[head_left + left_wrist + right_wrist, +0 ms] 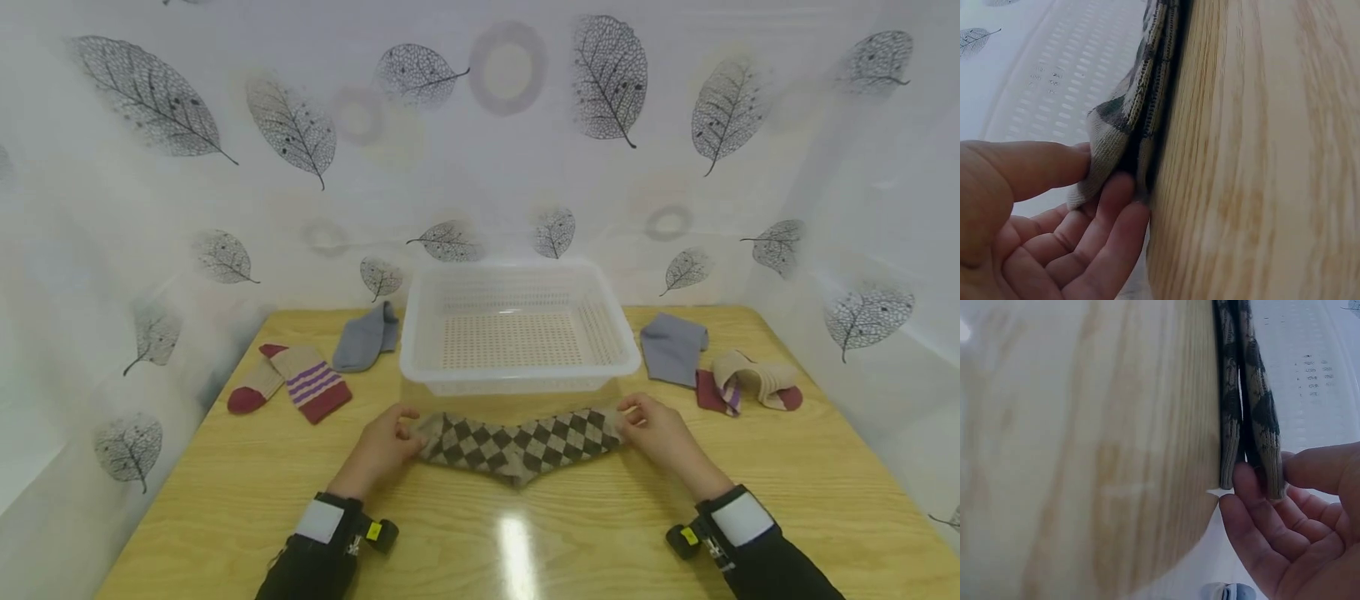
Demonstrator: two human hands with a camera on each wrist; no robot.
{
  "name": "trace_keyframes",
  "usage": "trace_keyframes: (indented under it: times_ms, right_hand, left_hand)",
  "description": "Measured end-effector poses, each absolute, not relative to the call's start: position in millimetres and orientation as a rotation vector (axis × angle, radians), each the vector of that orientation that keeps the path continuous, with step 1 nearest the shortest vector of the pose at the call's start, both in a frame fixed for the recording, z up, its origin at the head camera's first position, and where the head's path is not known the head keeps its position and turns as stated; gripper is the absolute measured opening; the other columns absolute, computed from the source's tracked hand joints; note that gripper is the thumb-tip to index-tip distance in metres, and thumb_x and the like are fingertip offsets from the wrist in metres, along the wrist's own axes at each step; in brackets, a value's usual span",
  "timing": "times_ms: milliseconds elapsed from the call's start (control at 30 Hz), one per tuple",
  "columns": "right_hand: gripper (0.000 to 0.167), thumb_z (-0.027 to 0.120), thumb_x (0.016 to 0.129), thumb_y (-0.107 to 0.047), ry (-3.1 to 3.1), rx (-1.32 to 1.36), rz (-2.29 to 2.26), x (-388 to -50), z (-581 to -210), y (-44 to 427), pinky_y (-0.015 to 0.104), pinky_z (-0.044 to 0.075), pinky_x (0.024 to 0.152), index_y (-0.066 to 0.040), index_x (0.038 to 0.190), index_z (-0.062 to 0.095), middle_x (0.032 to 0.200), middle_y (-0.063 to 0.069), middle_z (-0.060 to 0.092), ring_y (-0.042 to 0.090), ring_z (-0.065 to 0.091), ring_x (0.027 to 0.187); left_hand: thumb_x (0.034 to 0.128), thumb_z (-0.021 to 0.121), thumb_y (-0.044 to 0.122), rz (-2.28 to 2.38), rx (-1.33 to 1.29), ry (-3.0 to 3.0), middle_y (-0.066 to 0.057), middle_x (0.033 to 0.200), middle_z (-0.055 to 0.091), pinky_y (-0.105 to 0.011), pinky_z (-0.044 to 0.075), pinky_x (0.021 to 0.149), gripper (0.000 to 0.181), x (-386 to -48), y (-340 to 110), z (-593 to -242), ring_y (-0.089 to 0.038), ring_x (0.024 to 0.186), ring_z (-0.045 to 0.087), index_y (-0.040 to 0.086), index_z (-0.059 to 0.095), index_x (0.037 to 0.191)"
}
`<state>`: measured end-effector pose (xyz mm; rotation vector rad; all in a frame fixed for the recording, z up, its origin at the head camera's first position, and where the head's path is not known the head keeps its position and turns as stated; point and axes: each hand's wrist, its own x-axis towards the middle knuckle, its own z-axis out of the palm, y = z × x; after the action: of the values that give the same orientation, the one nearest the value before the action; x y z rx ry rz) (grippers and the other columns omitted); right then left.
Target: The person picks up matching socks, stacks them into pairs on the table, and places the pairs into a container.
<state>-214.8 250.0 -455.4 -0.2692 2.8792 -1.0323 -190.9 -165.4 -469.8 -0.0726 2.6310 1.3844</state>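
Note:
A beige and dark argyle sock (517, 446), or a stacked pair, stretches across the table between my hands. Two knitted layers with a dark gap between them show in both wrist views. My left hand (386, 444) pinches the left end; thumb and fingers lie on either side of the upper layer (1110, 140). At the right end, my right hand (656, 432) pinches the upper layer (1266, 437) the same way, with a fingertip in the gap. The heel bulges toward me in the middle.
Just behind the sock stands a white perforated basket (517, 379). On its left lie a grey sock (363, 340) and beige-maroon striped socks (315, 387). Another grey sock (672, 350) and a crumpled beige-maroon sock (757, 379) are on its right. A patterned curtain (487, 167) backs the wooden table (450, 542).

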Motion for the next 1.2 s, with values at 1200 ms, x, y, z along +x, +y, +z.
trace_keyframes:
  times_ms: [1200]
  right_hand:
    - [0.036,0.076,0.09,-0.018,2.719,-0.226,-0.808,-230,-446,238,0.029,0.035,0.058,-0.01,0.074,0.045,0.069,0.0,0.041,0.016,0.042,0.065]
  left_hand:
    - [0.089,0.082,0.017,1.145,0.061,2.67,-0.009,0.097,0.066,-0.041,0.053,0.082,0.028,-204,-156,-463,-0.023,0.092,0.061,0.003,0.065,0.106]
